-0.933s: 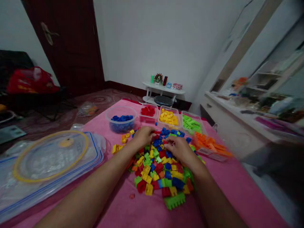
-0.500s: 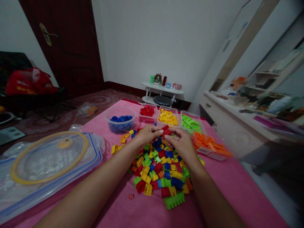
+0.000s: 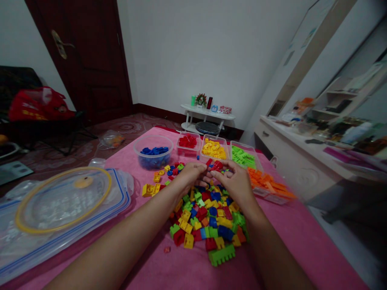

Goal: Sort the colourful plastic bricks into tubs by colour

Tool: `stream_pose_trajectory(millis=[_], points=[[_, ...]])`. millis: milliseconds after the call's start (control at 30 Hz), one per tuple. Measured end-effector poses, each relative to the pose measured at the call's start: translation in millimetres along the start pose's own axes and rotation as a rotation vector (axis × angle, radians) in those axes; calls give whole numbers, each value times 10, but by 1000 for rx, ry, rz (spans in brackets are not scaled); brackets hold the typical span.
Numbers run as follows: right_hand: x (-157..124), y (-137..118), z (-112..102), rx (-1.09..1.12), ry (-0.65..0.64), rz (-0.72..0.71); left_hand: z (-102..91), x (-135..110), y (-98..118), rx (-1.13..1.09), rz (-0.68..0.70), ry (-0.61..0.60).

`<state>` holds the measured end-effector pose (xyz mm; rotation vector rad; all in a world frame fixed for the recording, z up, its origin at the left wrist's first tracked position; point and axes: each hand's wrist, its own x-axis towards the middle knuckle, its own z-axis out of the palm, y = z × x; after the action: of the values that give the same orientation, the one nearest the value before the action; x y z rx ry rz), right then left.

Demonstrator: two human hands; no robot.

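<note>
A heap of mixed coloured plastic bricks (image 3: 207,219) lies on the pink cloth (image 3: 290,241) in front of me. Above its far end my left hand (image 3: 190,174) and my right hand (image 3: 234,181) meet, fingers pinched together around small red bricks (image 3: 215,165). Behind them stand a round tub of blue bricks (image 3: 153,152), a clear box of red bricks (image 3: 187,141), a box of yellow bricks (image 3: 214,149) and a box of green bricks (image 3: 243,157). Orange bricks (image 3: 267,184) lie in a tray at the right of my right hand.
Clear plastic lids (image 3: 60,201) with a yellow ring and blue rims lie at the left. Loose yellow bricks (image 3: 150,188) sit left of the heap. A white dresser (image 3: 305,157) runs along the right, a small white table (image 3: 208,114) stands by the far wall, and a dark door (image 3: 87,56) is at the back left.
Both hands rose from the heap and came together holding red bricks, then shifted slightly right and farther off. More small bricks now show left of my left hand.
</note>
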<state>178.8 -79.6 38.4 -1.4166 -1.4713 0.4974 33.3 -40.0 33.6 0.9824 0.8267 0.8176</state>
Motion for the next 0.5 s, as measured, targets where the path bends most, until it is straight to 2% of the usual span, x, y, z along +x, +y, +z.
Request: stream_pose_trajectory(millis=[67, 167, 333, 500], points=[[-5, -30, -10, -17, 5, -22, 20, -17, 14, -105, -74, -40], [-24, -56, 0, -71, -36, -127, 30, -42, 35, -240, -165, -109], [-61, -124, 3, -170, -99, -300, 7, -41, 23, -355, -164, -126], [-31, -195, -127, -179, 14, -314, -54, 34, -23, -386, -234, -135]])
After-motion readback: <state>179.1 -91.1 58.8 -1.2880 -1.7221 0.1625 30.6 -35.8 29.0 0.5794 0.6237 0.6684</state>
